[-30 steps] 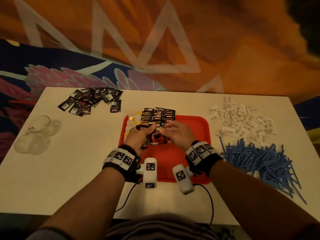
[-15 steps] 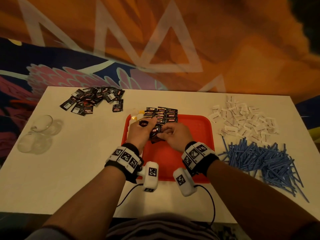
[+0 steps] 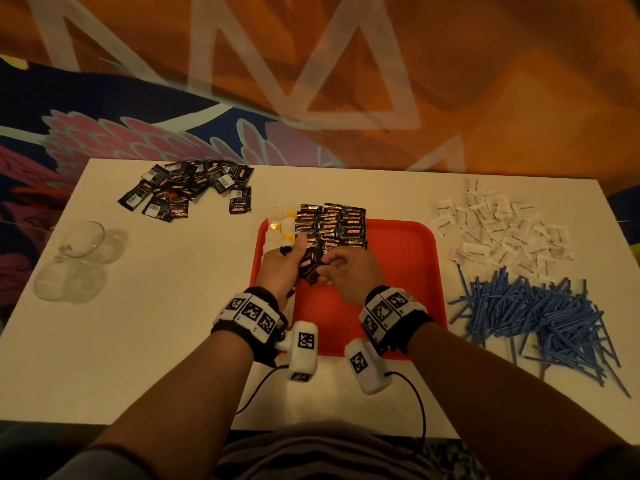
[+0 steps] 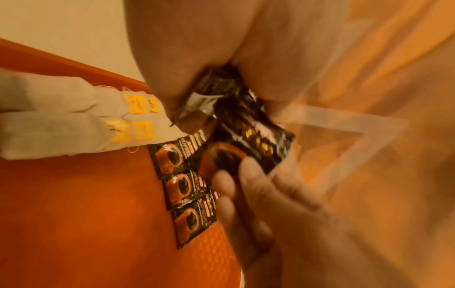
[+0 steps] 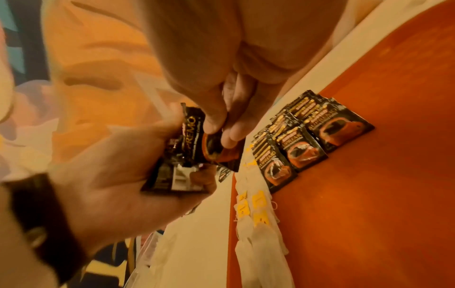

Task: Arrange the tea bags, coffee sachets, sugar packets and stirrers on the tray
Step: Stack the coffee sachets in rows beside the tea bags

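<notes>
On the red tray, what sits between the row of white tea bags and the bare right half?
In the head view, overlapping rows of black coffee sachets lie between the white tea bags and the red plastic tray's bare right half.

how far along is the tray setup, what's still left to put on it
Done: tea bags line the red tray at its left edge, with rows of coffee sachets beside them. In hand: the left hand grips a small stack of sachets and the right hand pinches one. Left: loose sachets, sugar packets and blue stirrers, all lying on the table.
</notes>
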